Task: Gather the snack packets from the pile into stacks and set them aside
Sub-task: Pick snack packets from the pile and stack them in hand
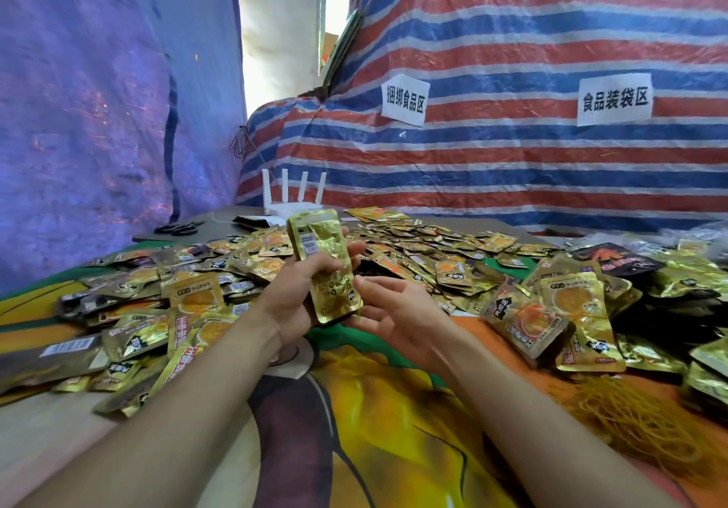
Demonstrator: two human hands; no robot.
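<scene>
From the head camera, looking down over your forearms: your left hand grasps a small stack of gold packets, fingers curled round its middle; the stack stands nearly upright, tilted a little to the left, held above the table. Your right hand is released, palm turned up, fingers relaxed and spread; its fingertips sit just beside the stack's lower edge, and whether they touch it cannot be told.

Behind and to both sides of your hands lies the pile of packets, loose and overlapping, gold with orange and black print; it spreads across the table from the left edge to the right. A bright printed cloth in yellow, orange and green covers the table near you. At the right, a tangle of thin yellow bands rests on the cloth.

Further back, a white router with four antennas stands upright; black scissors lie to its left. A striped tarp in red, white and blue hangs behind, carrying two white paper signs; a blue sheet hangs at the left.
</scene>
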